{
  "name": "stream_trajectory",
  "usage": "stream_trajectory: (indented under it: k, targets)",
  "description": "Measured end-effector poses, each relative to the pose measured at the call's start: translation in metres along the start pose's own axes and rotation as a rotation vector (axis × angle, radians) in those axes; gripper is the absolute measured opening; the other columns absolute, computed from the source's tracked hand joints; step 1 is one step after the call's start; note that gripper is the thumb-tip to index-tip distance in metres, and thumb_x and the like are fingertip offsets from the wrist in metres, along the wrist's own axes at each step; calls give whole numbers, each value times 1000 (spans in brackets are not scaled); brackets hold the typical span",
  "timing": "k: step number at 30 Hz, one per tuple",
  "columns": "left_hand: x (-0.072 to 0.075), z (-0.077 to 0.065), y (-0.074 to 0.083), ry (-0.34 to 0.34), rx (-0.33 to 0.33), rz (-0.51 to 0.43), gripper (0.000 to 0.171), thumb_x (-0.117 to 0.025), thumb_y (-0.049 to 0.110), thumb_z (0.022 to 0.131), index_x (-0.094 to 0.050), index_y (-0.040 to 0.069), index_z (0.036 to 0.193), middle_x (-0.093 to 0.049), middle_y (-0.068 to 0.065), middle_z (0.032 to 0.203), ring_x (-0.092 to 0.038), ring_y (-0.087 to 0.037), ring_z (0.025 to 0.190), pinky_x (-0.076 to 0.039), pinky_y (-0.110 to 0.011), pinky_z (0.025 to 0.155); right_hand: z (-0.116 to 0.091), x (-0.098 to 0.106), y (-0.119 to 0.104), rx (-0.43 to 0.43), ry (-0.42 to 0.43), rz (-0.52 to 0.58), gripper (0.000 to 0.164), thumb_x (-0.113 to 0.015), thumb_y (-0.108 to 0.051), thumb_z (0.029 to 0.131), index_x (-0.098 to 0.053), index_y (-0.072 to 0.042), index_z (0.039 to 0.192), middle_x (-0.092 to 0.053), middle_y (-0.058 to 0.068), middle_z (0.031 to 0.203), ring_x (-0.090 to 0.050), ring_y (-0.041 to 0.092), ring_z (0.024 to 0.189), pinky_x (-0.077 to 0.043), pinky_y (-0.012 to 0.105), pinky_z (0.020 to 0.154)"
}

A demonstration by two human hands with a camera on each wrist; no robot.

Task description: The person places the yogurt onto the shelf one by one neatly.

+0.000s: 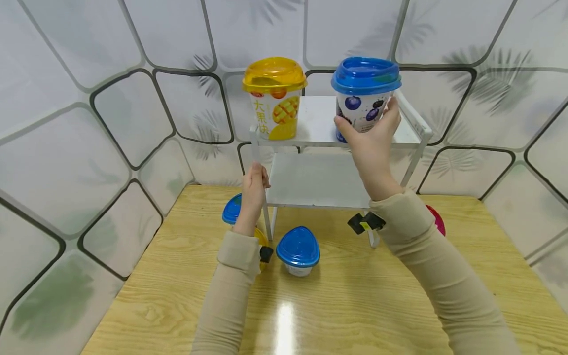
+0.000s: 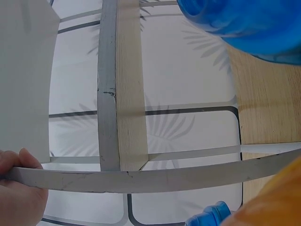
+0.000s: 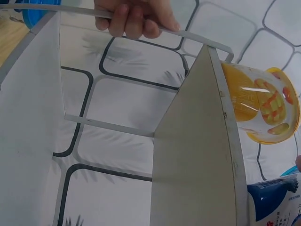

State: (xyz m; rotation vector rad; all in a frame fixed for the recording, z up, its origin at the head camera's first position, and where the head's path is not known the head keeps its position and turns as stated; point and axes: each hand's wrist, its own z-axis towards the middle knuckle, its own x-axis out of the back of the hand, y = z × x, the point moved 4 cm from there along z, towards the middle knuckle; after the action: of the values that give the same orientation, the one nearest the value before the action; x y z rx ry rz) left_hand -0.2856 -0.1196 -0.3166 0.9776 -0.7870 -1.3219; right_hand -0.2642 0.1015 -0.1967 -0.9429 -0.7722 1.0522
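Observation:
My right hand (image 1: 372, 143) grips a blue-lidded cup (image 1: 365, 106) printed with dark berries, at the right of the white rack's top shelf (image 1: 317, 118). In the right wrist view that cup's lower part (image 3: 273, 202) is up against the shelf board; whether it bears weight there, I cannot tell. With curled fingers my left hand (image 1: 254, 190) holds the rack's left front post (image 2: 141, 181), below the top shelf. A yellow-lidded cup (image 1: 277, 106) with mango pictures stands upright on the top shelf's left end, above my left hand.
On the wooden table (image 1: 177, 276) stands a blue-lidded cup (image 1: 299, 250) before the rack. Another blue lid (image 1: 232, 209) and a yellow lid (image 1: 261, 237) are partly behind my left arm. A red lid (image 1: 437, 219) shows beyond my right sleeve. The patterned wall (image 1: 177, 98) rises behind.

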Motion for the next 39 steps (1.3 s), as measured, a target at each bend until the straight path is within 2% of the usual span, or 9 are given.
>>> stream_trajectory:
  k: [12,19,24,31,39]
  targets:
    - [0,0,-1,-3,-2,11,37,-21,26,99,-34,7,69,-28,-3,59,-27,-11,52,-34,-36,63,5,-2,0,33,42,-85,94,-72,-20,74,-5,-15,139,-10,0,138,-20,7,122,-17,15,96]
    - [1,0,-1,-8,5,6,37,-22,26,99,-34,7,70,-28,-3,59,-27,-11,52,-34,-30,62,8,-2,0,53,13,-29,87,-70,-13,75,-9,-14,138,-19,0,135,-25,7,121,-19,16,96]
    - [1,0,-1,-9,4,3,37,-21,27,99,-34,7,70,-27,-3,59,-27,-11,52,-34,-27,61,8,-3,0,96,-31,58,80,-69,-8,76,-16,-11,135,-29,2,132,-30,9,119,-24,19,96]
    - [0,0,0,-13,7,-6,37,-21,24,99,-34,7,69,-28,-4,59,-28,-11,52,-33,-33,61,11,-3,0,67,-117,52,78,-68,-12,78,-17,-10,136,-33,4,133,-34,12,120,-24,21,98]
    - [0,0,1,-13,-21,2,37,-21,25,99,-33,7,70,-27,-3,59,-27,-12,52,-34,-28,61,16,2,0,13,-237,51,74,-65,-10,80,-16,-7,137,-30,7,136,-34,14,122,-26,21,98]
